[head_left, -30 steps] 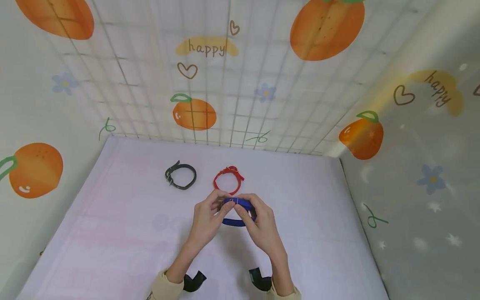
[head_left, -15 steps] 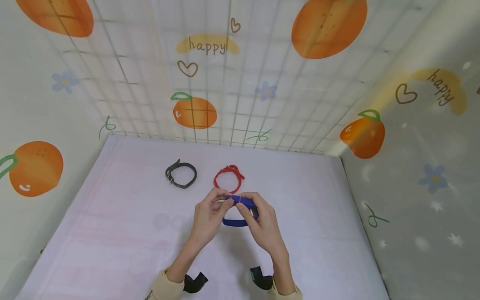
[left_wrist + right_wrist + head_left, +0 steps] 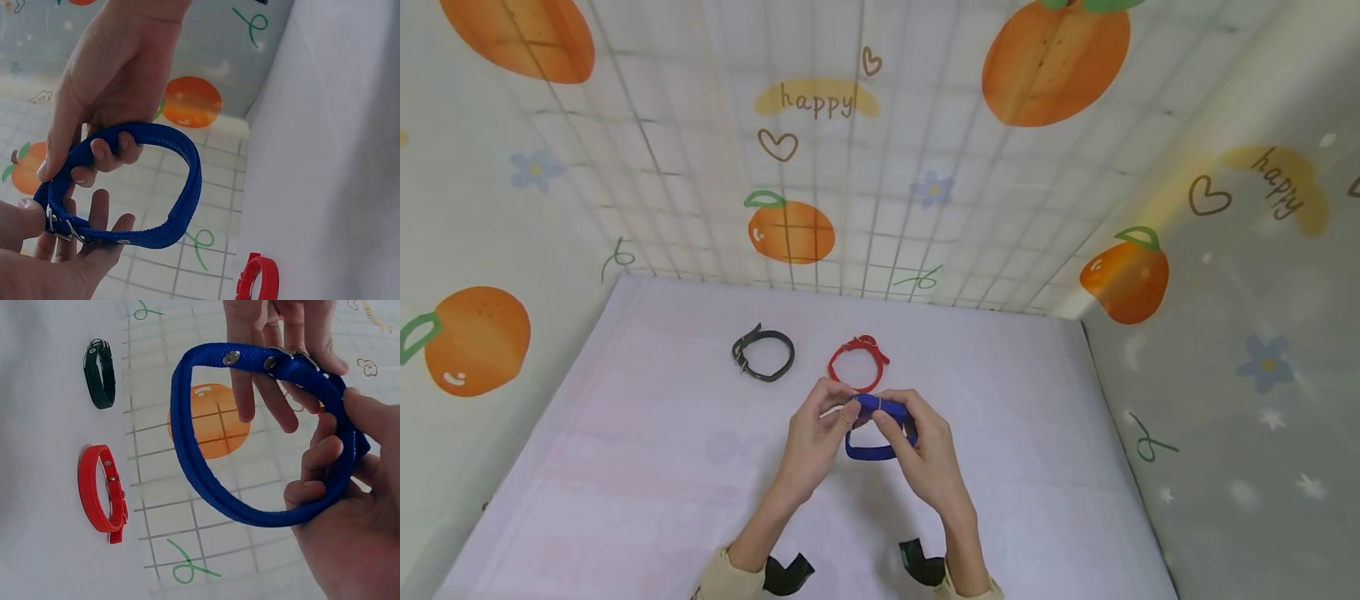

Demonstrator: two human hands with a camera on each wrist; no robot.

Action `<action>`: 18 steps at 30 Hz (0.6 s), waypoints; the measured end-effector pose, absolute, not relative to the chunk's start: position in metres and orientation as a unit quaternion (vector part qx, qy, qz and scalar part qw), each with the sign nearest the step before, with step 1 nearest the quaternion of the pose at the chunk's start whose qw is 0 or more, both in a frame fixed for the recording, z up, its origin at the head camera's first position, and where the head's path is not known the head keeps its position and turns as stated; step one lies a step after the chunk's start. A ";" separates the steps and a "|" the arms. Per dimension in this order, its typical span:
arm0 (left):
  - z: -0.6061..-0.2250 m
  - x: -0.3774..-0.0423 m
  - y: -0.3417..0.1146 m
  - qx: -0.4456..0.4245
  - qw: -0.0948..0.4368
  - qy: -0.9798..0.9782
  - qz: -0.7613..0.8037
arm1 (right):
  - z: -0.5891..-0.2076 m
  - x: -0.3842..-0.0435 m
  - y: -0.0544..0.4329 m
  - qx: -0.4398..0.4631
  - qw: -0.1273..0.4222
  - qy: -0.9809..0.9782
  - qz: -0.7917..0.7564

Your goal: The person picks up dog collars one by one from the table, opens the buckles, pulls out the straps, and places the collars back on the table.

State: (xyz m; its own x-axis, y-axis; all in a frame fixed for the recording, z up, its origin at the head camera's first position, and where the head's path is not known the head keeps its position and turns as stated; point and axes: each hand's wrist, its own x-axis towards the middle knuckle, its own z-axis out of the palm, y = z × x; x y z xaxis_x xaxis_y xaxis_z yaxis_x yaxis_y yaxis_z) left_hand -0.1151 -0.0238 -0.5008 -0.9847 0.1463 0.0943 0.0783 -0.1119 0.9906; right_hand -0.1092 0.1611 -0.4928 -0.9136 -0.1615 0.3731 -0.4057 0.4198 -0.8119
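Observation:
Both hands hold a blue collar (image 3: 871, 453), a closed loop of strap with a metal buckle (image 3: 51, 220) and metal rivets (image 3: 231, 358). My left hand (image 3: 811, 442) pinches it near the buckle, its thumb by the metal frame. My right hand (image 3: 927, 454) grips the strap on the other side, thumb on top and fingers curled round the band in the right wrist view. The loop hangs below the fingers, held up in front of the body. Just beyond the hands lies a red collar (image 3: 880, 357), buckled into a ring.
A black collar (image 3: 788, 346) lies to the left of the red one on the white tabletop (image 3: 647, 450). Behind it rises a backdrop (image 3: 700, 200) printed with oranges over a wire grid. Black curved pieces (image 3: 788, 575) stick out by both wrists.
The left thumb has drawn slightly left along the blue collar, and the hanging loop has dipped a little. Both hands keep their hold; the other collars lie as before.

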 end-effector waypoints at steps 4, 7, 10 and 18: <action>-0.500 -0.115 -0.026 0.080 0.030 0.663 0.744 | -0.492 -0.110 0.161 0.176 0.125 -0.831 0.512; -0.499 -0.115 -0.027 0.079 0.034 0.659 0.747 | -0.492 -0.110 0.160 0.175 0.123 -0.830 0.515; -0.499 -0.115 -0.027 0.077 0.040 0.659 0.747 | -0.494 -0.110 0.161 0.170 0.118 -0.830 0.519; -0.501 -0.115 -0.031 0.104 0.059 0.681 0.723 | -0.498 -0.111 0.161 0.165 0.125 -0.832 0.514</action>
State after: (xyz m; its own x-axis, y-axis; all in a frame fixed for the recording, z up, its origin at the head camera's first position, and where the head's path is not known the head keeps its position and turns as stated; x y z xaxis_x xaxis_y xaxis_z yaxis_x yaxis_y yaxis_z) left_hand -0.1149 -0.0315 -0.5008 -0.9714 0.2266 0.0710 0.0573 -0.0666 0.9961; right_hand -0.1109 0.1611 -0.4982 -0.9142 -0.1466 0.3779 -0.4036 0.4161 -0.8148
